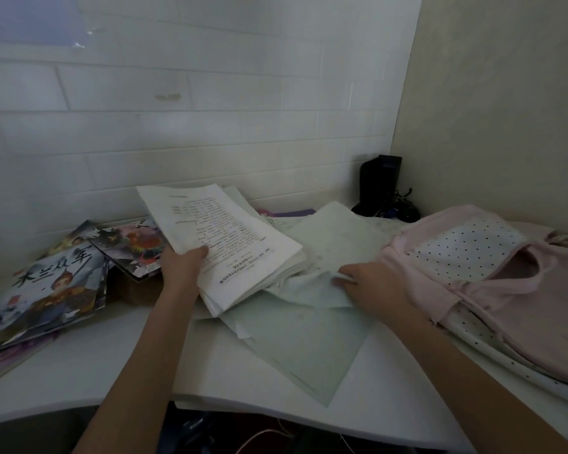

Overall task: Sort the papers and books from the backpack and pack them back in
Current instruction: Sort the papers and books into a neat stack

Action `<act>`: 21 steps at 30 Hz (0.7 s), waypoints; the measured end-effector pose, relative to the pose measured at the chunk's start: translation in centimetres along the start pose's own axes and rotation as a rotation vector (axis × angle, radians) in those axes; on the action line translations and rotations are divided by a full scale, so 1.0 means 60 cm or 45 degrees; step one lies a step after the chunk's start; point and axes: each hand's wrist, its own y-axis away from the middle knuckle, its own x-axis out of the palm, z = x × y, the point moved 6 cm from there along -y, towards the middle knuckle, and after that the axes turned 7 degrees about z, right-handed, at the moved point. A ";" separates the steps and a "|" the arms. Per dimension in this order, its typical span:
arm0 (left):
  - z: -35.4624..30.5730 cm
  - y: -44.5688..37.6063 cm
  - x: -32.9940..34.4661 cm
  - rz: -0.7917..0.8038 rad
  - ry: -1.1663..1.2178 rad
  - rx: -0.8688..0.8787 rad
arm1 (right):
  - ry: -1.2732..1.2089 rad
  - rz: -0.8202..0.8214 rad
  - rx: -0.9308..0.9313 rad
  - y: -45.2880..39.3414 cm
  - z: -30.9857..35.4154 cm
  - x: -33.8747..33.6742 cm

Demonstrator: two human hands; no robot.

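Note:
My left hand point(182, 265) grips a thick stack of printed white papers point(230, 237) by its left edge, raised at a tilt over the white desk point(112, 362). My right hand point(371, 283) pinches the corner of a pale green sheet point(312, 290) among loose sheets spread across the middle of the desk. Another large pale sheet point(309, 348) lies flat nearer the front edge. A pink backpack point(492, 273) with dotted lining lies open on the right. Colourful picture books point(50, 290) are piled at the left.
A brown cardboard box point(135, 290) sits under one picture book point(132, 244). A black device with cables point(382, 188) stands in the back corner by the walls. The white brick wall runs close behind the desk. Cables hang below the desk's front edge.

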 end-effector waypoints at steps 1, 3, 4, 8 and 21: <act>-0.001 -0.002 -0.003 -0.020 -0.045 -0.014 | -0.072 -0.106 0.050 -0.002 -0.015 -0.011; -0.002 -0.007 -0.004 -0.014 -0.202 -0.002 | -0.411 -0.331 0.211 -0.005 -0.047 -0.037; -0.002 -0.009 -0.002 -0.001 -0.283 0.031 | -0.628 -0.451 0.277 -0.005 -0.061 -0.054; -0.014 0.001 0.020 0.100 -0.580 0.324 | -1.464 -0.465 0.311 -0.020 -0.058 -0.098; 0.013 0.058 0.093 0.441 0.280 -0.136 | -2.755 0.666 0.164 -0.022 0.191 0.074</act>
